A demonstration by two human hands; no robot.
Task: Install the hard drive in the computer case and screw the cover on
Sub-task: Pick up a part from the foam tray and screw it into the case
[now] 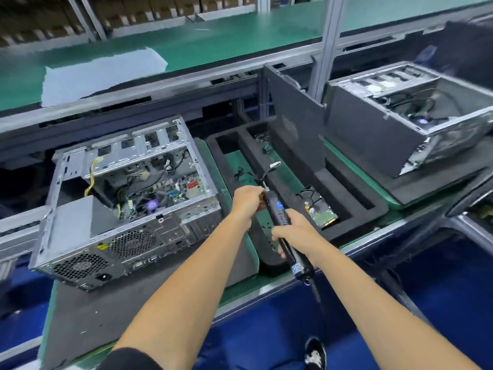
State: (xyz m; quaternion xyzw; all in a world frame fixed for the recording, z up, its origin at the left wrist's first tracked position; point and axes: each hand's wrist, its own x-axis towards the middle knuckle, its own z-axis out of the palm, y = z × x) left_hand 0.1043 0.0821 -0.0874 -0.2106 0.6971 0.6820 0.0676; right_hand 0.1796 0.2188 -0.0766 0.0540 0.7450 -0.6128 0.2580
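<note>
Head view, left to right: open computer case [128, 198]; left hand [246, 200] pinching the electric screwdriver [285, 231] tip; right hand [296, 235] wrapped around its barrel. Hard drive [321, 209] lies in the foam tray [354, 193]: rigid, probably shock-sensitive; grip by side edges.

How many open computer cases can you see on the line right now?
2: a grey metal computer case on the left, lid off, and a second open grey case at far right, blurred. Others may sit outside the frame.
</note>
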